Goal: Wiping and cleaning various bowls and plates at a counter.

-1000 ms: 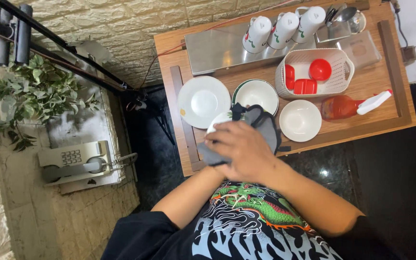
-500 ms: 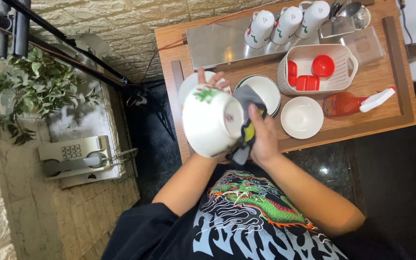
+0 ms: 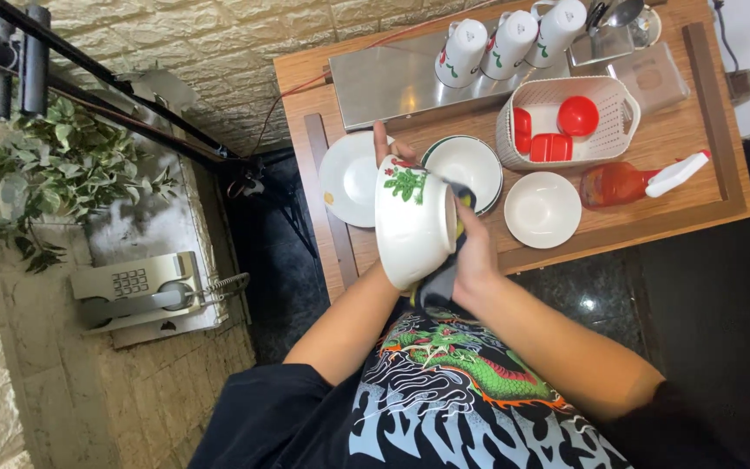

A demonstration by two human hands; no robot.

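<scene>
The bench [image 3: 653, 217] is wooden, and the bowl [image 3: 411, 224] is held up just in front of its near edge, tipped on its side with the opening facing right. It's white with a green leaf print near the rim. Left hand [image 3: 388, 152] grips the bowl's far side; right hand [image 3: 472, 252] presses a dark cloth [image 3: 437, 282] into the opening.
</scene>
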